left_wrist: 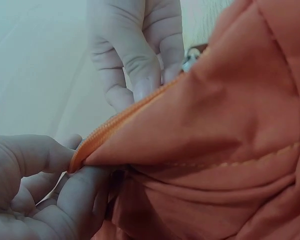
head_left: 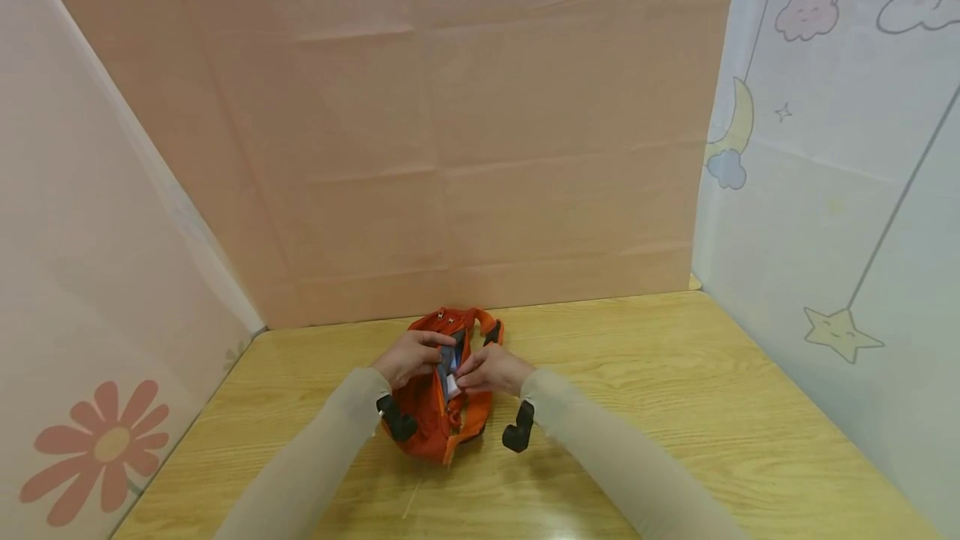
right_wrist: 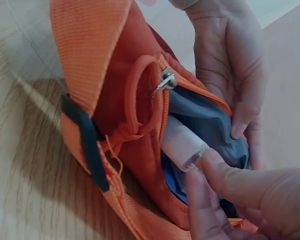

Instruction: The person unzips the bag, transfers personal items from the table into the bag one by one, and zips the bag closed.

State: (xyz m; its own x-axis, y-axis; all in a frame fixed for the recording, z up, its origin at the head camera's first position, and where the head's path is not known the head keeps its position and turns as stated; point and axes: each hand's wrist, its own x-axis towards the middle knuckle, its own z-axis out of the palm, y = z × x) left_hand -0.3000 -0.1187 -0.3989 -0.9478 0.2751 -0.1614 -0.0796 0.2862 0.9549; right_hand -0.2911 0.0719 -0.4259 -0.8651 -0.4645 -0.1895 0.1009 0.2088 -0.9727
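Note:
An orange-red fabric bag (head_left: 423,419) lies on the table with its zipped mouth spread open, showing a grey lining (right_wrist: 205,122). My left hand (head_left: 408,357) pinches the orange zipper edge (left_wrist: 107,129) between thumb and fingers, holding that side of the mouth away. Inside the opening is a small white cylinder (right_wrist: 180,142), its hollow-looking end toward my right hand (head_left: 495,369). The right thumb and forefinger pinch that end in the right wrist view. A metal zipper slider (right_wrist: 167,80) and an orange cord loop (right_wrist: 131,100) sit by the opening. Something blue shows under the cylinder.
The bag's orange strap (right_wrist: 85,55) with a dark buckle (right_wrist: 85,142) runs along its side. Beneath is a wood-grain table (head_left: 615,357). A plain pinkish backdrop (head_left: 465,148) stands behind, with printed panels (head_left: 810,215) at both sides.

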